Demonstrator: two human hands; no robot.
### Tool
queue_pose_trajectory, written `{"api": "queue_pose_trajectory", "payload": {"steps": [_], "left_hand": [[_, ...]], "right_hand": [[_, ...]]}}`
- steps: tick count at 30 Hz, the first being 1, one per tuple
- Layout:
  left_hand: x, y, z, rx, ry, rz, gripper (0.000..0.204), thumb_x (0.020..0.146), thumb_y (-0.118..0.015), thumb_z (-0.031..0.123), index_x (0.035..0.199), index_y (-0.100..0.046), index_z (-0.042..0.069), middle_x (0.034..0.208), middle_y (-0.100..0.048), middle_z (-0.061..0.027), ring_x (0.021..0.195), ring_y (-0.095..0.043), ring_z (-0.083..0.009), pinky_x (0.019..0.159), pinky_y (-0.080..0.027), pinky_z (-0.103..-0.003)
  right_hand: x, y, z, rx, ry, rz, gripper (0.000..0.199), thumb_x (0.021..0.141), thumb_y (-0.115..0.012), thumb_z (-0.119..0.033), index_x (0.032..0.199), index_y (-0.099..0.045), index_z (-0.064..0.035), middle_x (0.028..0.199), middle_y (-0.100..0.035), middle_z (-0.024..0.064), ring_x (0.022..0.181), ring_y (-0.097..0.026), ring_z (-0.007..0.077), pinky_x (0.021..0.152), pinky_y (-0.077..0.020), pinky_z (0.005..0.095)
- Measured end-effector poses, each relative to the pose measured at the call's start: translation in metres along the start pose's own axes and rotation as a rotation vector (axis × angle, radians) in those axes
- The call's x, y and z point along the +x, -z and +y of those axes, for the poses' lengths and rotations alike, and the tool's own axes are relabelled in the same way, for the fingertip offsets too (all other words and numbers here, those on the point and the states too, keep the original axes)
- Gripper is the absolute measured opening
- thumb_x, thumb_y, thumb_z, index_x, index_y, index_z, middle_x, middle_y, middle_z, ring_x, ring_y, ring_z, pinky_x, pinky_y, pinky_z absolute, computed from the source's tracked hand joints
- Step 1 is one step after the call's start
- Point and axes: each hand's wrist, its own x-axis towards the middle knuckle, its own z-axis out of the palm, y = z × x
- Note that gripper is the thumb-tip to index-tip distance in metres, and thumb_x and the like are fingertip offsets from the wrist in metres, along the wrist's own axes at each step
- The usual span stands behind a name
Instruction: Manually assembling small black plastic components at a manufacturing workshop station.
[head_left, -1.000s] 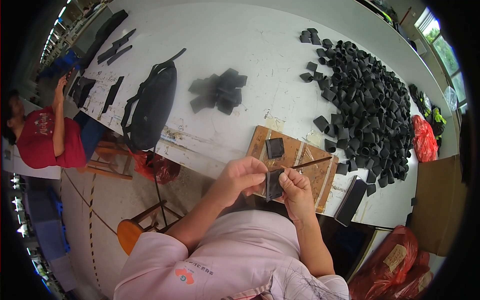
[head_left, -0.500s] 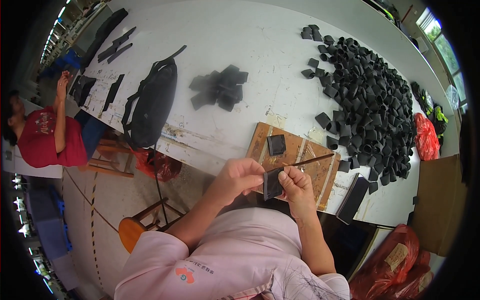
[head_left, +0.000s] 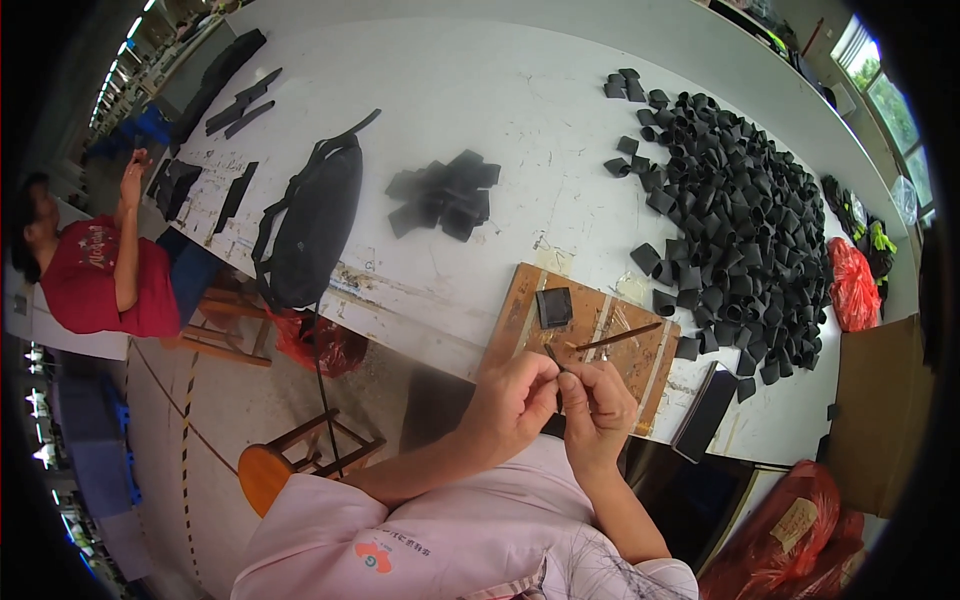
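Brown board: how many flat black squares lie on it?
1: the black square lies on the brown board, toward its far left corner. A dark piece is pinched between the left hand and right hand, which may hide others.

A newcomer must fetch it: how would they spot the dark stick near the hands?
On the big white table, find the brown board at the near edge. The dark stick lies slantwise on it, just beyond the right hand. Long and thin, it differs from the squarish black piece to its left.
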Motion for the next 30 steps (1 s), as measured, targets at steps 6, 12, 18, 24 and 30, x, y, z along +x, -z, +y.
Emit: {"api": "queue_pose_trajectory", "payload": {"steps": [6,12,18,24,30], "left_hand": [[0.006,-0.024,-0.020,0.162,-0.257,0.366,0.007,0.077,-0.055,-0.001,0.084,-0.053,0.001,0.054,-0.050,-0.0027,0.041,-0.045,-0.0078,0.040,-0.037,-0.022],[0.022,-0.001,0.009,-1.359,0.715,-0.230,0.014,0.074,-0.054,-0.006,0.085,-0.052,0.003,0.061,-0.048,0.0021,0.041,-0.034,-0.0022,0.037,-0.024,-0.017],[0.017,-0.033,0.007,-0.532,0.145,0.117,0.017,0.072,-0.047,-0.012,0.086,-0.052,-0.003,0.075,-0.057,-0.0033,0.050,-0.045,-0.0009,0.041,-0.032,-0.016],[0.053,-0.012,0.015,-1.821,0.602,-0.506,0.017,0.080,-0.041,-0.006,0.096,-0.044,-0.003,0.093,-0.057,-0.0177,0.033,-0.035,-0.0029,0.030,-0.024,-0.019],[0.068,-0.011,0.017,-1.763,0.684,-0.458,0.018,0.085,-0.044,0.001,0.103,-0.045,0.004,0.073,-0.053,-0.0040,0.033,-0.029,-0.0026,0.029,-0.023,-0.017]], "right_hand": [[0.000,-0.004,0.009,-0.436,0.181,0.139,0.011,0.069,-0.058,0.005,0.078,-0.058,-0.0007,0.066,-0.051,0.0103,0.053,-0.051,0.0213,0.047,-0.0411,0.0297],[0.003,0.023,0.006,0.491,-0.373,0.077,0.001,0.075,-0.058,0.002,0.075,-0.058,0.0004,0.066,-0.052,-0.0003,0.054,-0.046,0.0084,0.048,-0.0361,0.0214],[0.002,0.042,0.018,1.331,-0.735,-0.218,0.005,0.081,-0.059,-0.011,0.081,-0.060,-0.0060,0.067,-0.049,-0.0054,0.054,-0.035,0.0029,0.047,-0.0264,0.0181],[0.042,0.068,-0.031,0.746,-0.477,-0.251,0.018,0.088,-0.052,-0.021,0.078,-0.055,-0.0062,0.067,-0.045,-0.0067,0.057,-0.034,0.0018,0.049,-0.0284,0.0187],[0.074,0.067,0.002,0.776,-0.532,-0.319,0.021,0.086,-0.055,-0.022,0.076,-0.055,-0.0035,0.062,-0.044,-0.0042,0.050,-0.032,0.0020,0.043,-0.0256,0.0159]]}}
